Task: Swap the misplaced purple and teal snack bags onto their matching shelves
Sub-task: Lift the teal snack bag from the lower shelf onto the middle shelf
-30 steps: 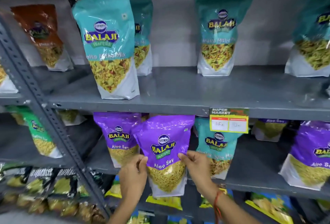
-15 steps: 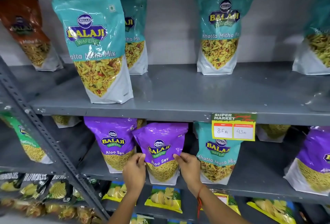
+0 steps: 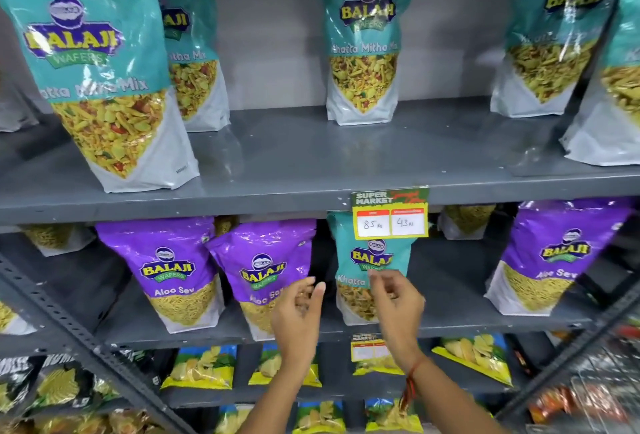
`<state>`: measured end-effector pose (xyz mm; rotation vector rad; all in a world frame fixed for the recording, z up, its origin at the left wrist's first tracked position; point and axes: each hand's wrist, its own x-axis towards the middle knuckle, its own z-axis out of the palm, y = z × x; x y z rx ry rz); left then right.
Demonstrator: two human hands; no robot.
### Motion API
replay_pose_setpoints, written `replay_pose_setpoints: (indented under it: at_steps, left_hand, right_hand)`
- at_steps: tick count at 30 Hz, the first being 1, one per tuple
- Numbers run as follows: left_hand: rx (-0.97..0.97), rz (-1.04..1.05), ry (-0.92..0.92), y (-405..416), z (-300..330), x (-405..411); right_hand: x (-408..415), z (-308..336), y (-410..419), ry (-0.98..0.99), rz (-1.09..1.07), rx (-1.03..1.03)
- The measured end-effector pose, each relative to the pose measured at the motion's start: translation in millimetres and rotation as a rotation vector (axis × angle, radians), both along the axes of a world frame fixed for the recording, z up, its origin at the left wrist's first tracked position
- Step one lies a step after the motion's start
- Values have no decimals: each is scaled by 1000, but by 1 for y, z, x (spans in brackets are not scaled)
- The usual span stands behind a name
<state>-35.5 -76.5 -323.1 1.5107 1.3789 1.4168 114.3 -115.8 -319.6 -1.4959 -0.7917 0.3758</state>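
A purple Aloo Sev bag (image 3: 264, 271) stands upright on the middle shelf (image 3: 450, 321), beside another purple bag (image 3: 166, 271). To its right on the same shelf stands a lone teal Khatta Mitha bag (image 3: 360, 260), partly behind a price tag. My left hand (image 3: 299, 312) hovers open just right of the purple bag, holding nothing. My right hand (image 3: 396, 305) is open in front of the teal bag's lower half, fingers loosely curled. Several teal bags, the nearest one (image 3: 100, 80), stand on the upper shelf (image 3: 294, 163).
A yellow price tag (image 3: 389, 213) hangs from the upper shelf's front edge. Another purple bag (image 3: 554, 260) stands at the right of the middle shelf. Yellow chip packets (image 3: 201, 366) lie on the shelf below. A slotted steel upright (image 3: 69, 326) runs diagonally at left.
Both hands have let go of the purple Aloo Sev bag, which now stands on the middle shelf. They have shifted right toward the teal bag, and the view has moved closer.
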Motion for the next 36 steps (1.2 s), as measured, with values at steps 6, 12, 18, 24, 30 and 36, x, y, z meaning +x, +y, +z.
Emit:
replay_pose_setpoints:
  at_steps: [6, 12, 18, 24, 30, 36]
  left_hand:
    - [-85, -162, 284, 33, -2, 42]
    - [-23, -72, 415, 39, -9, 47]
    - [34, -127, 324, 4, -18, 32]
    - [83, -172, 234, -62, -7, 3]
    - [227, -153, 10, -106, 61, -14]
    - [496, -82, -59, -79, 177, -15]
  right_hand:
    - [71, -4, 21, 117, 9, -179]
    - [88, -19, 21, -93, 137, -171]
    - [78, -13, -11, -151, 115, -141]
    - [59, -3, -85, -192, 177, -29]
    - [44, 74, -123, -298, 165, 185]
    - [38, 202, -101, -355, 116, 410]
